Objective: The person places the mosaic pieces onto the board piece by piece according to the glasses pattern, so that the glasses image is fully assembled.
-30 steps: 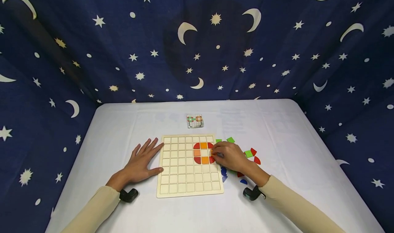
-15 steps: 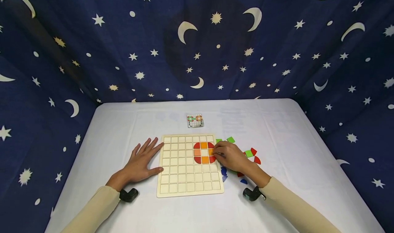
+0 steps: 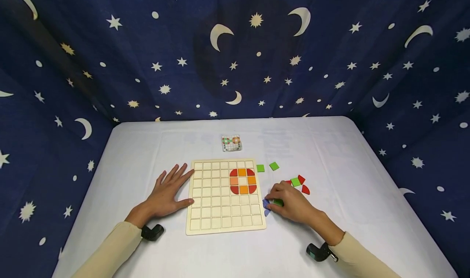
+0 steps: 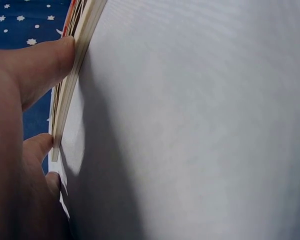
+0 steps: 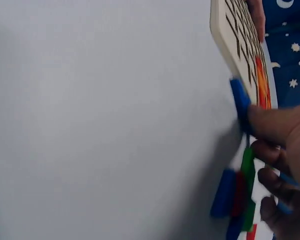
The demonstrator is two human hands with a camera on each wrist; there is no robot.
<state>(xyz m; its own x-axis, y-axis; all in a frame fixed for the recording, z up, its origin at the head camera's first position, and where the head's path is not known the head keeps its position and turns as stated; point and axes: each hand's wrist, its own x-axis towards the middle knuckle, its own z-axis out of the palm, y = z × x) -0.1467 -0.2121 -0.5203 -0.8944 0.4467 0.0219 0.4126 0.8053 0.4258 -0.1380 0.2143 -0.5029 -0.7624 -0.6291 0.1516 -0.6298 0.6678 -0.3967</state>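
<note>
With left hand (image 3: 165,196), fingers spread, touches the left edge of a wooden grid board (image 3: 216,202). Beyond, shows a patterned card (image 3: 231,146); inset toward the board's upper right, four orange squares (image 3: 244,189) and four red quarter-circles (image 3: 252,189). With right hand (image 3: 291,202), fingers bent, touches a blue piece (image 5: 241,105); cannot tell whether pinching it. Only in the right wrist view, shows a red piece (image 5: 239,195) beside a green piece (image 5: 248,172).
</note>
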